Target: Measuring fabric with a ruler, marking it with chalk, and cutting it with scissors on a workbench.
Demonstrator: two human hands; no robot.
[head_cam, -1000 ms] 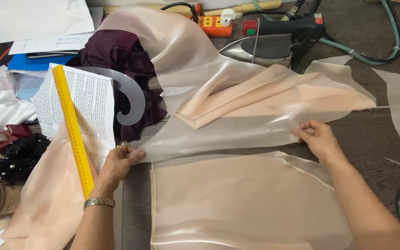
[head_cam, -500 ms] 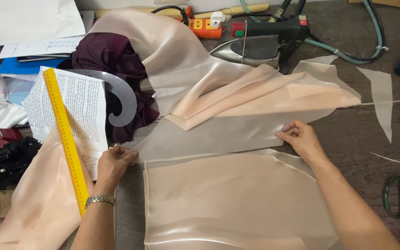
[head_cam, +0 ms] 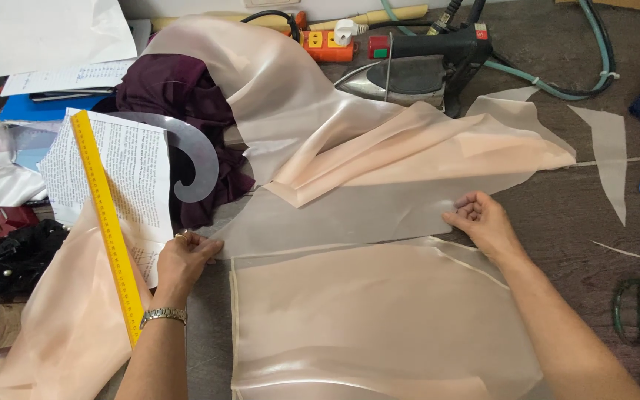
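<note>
A sheer peach fabric strip (head_cam: 350, 218) lies across the dark wooden table, above a wider folded peach fabric panel (head_cam: 379, 318). My left hand (head_cam: 185, 259) pinches the strip's left end, a watch on its wrist. My right hand (head_cam: 483, 221) presses on the strip's right end with fingers curled on the cloth. More peach fabric (head_cam: 379, 141) is heaped behind the strip.
A yellow ruler (head_cam: 107, 222) lies over printed paper (head_cam: 138, 170) at left, beside a clear curved ruler (head_cam: 194, 159) and dark purple cloth (head_cam: 179, 96). An iron (head_cam: 416, 67) and an orange power strip (head_cam: 327, 44) sit at the back. Green scissors (head_cam: 638, 311) lie at right.
My view has shifted slightly. Both hands stay on the strip's ends, the right hand a little lower and its fingers more curled.
</note>
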